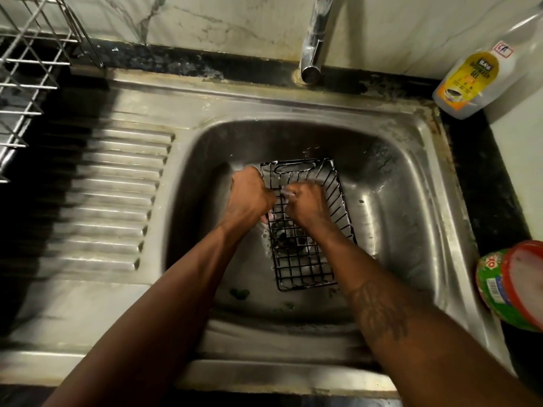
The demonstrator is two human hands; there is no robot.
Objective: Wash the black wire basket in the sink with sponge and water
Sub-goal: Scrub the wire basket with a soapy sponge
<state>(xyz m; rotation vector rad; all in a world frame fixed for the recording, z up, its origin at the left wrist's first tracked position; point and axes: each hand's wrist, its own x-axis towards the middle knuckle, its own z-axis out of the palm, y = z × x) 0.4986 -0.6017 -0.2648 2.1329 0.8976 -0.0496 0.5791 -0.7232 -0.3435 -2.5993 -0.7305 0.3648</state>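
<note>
Fist of the left hand [249, 196] clenched round the left rim of the black wire basket [302, 265]. Right hand [305, 202] curled inside it; whatever it holds too blurred to tell. Basket flat on the floor of the sink [411, 124], foam along its left edge, right wall crossed by the forearm. Green scraps [239, 293] just in front. Tap [314, 39] above. Dishwash gel bottle [470, 83] and green-and-red tub [511, 286] on the bench at right; wire dish rack [29, 69] far left.

Arms extended forward; left hand [249, 198] and right hand [305, 204] fisted, nearly touching.
</note>
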